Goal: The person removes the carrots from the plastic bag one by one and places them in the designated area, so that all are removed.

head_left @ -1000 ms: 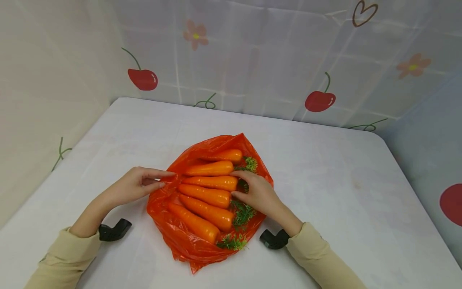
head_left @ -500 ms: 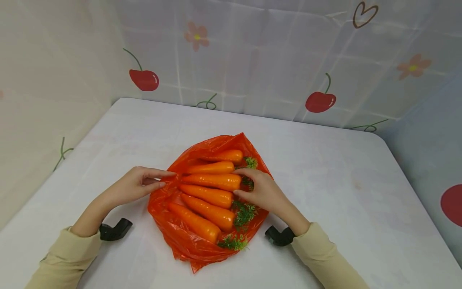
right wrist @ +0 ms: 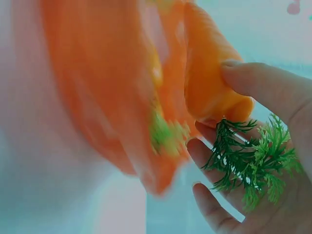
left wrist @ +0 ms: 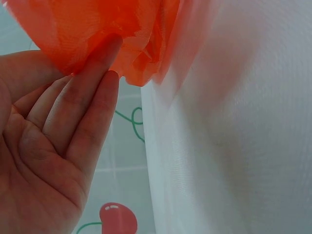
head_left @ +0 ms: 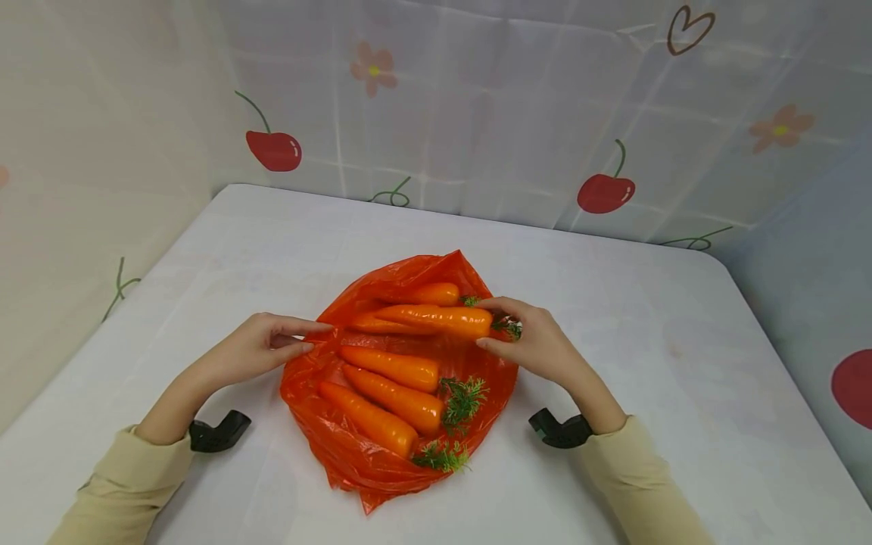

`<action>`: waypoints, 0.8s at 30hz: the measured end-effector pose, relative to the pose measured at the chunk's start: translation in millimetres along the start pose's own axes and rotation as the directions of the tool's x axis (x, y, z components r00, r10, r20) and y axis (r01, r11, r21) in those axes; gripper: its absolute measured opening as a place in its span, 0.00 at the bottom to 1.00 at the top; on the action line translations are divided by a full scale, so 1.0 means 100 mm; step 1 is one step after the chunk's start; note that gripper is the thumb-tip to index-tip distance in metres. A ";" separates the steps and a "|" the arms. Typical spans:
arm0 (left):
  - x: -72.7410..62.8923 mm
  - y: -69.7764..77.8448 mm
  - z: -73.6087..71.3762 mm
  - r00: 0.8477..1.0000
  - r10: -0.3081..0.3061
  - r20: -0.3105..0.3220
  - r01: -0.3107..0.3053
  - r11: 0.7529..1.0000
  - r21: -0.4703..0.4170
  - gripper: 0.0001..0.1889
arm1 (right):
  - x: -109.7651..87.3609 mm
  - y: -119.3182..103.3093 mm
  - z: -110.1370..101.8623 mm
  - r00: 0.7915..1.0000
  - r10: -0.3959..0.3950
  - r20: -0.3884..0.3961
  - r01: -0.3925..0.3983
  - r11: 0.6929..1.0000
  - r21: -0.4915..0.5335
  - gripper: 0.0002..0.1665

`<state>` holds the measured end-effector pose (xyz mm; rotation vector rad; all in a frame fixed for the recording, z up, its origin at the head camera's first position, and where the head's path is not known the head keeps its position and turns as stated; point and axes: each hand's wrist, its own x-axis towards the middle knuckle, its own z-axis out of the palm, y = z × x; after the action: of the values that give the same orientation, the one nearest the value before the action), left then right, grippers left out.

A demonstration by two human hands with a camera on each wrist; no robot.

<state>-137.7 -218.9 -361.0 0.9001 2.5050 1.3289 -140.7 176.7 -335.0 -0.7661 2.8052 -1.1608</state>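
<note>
A red plastic bag (head_left: 350, 469) lies spread on the white table with several orange carrots (head_left: 390, 368) fanned out on it. My left hand (head_left: 262, 344) pinches the bag's left edge between thumb and fingers; the left wrist view shows the thin red plastic (left wrist: 139, 44) at the fingertips. My right hand (head_left: 545, 344) grips one carrot (head_left: 450, 318) by its thick end, its tip still over the bag. In the right wrist view the thumb presses this carrot's side, and its green leafy top (right wrist: 248, 161) hangs in front of the palm. It overlaps another carrot in the head view.
Green tops (head_left: 463, 401) of other carrots stick out toward the bag's right side. White table surface (head_left: 654, 341) surrounds the bag. A curtain with cherries (head_left: 606, 193) hangs behind the table. Black curved pieces (head_left: 220, 431) sit at both wrists.
My right hand has drawn one carrot up and to the right out of the row, leaving a gap with bare bag. My left hand stays at the bag's edge.
</note>
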 end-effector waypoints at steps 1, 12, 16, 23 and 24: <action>0.00 0.00 0.00 1.000 -0.004 -0.001 0.004 1.000 -0.003 0.16 | 0.00 0.03 -0.05 1.000 0.002 -0.014 -0.002 1.000 0.000 0.26; -0.01 0.02 -0.04 1.000 -0.008 -0.002 0.008 1.000 -0.009 0.16 | -0.06 0.37 -0.60 0.977 0.165 -0.132 -0.159 0.986 0.052 0.29; -0.02 0.02 -0.05 1.000 -0.006 -0.007 0.006 1.000 -0.003 0.16 | -0.10 0.57 -0.73 0.959 0.243 -0.146 -0.236 0.970 0.063 0.32; -0.02 0.01 -0.03 1.000 -0.023 0.007 0.023 1.000 -0.019 0.16 | -0.19 0.94 -0.87 0.949 0.303 -0.084 -0.300 0.953 0.042 0.33; -0.02 0.01 -0.03 1.000 -0.026 0.013 0.026 0.999 -0.020 0.16 | -0.19 0.98 -0.89 0.950 0.305 -0.065 -0.303 0.952 0.042 0.33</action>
<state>-136.9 -221.7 -358.5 0.8663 2.4812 1.3334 -183.5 303.6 -339.1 -0.2780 2.8179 -1.1928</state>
